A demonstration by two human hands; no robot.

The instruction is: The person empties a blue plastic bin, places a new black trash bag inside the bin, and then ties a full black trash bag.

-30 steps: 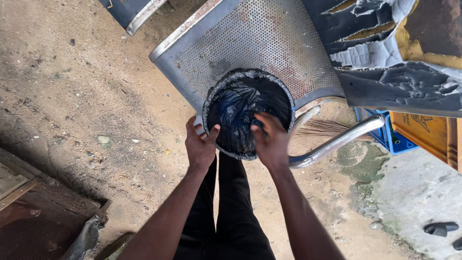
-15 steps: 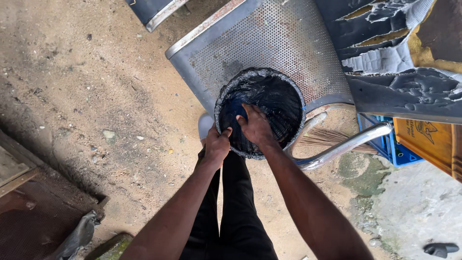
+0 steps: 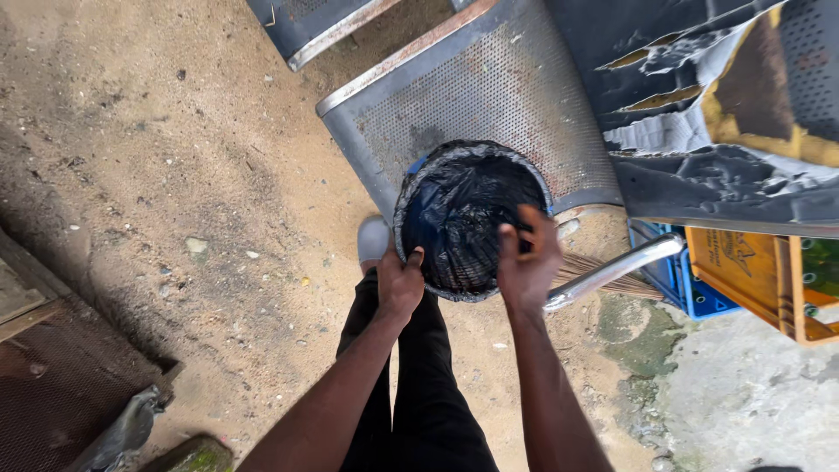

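Note:
A round bin (image 3: 418,183) lined with a black plastic bag (image 3: 472,218) stands at the front edge of a perforated metal seat (image 3: 489,105). My left hand (image 3: 400,281) grips the near left rim of the bin, fingers curled over the bag's edge. At the near right rim my right hand (image 3: 527,260) pinches the bag's edge, fingers reaching inside. The bag's inside looks dark and crumpled. My legs in black trousers (image 3: 419,393) stand just below the bin.
A torn dark seat with yellow foam showing (image 3: 725,114) is at the right. A blue crate (image 3: 677,280) and an orange crate (image 3: 752,271) sit under it, beside a broom's bristles (image 3: 612,278). A rusty mesh panel (image 3: 52,385) lies at the lower left on sandy ground.
My right hand has moved from inside the bag out to the near right rim. My left hand has stayed on the near left rim. The view has shifted slightly.

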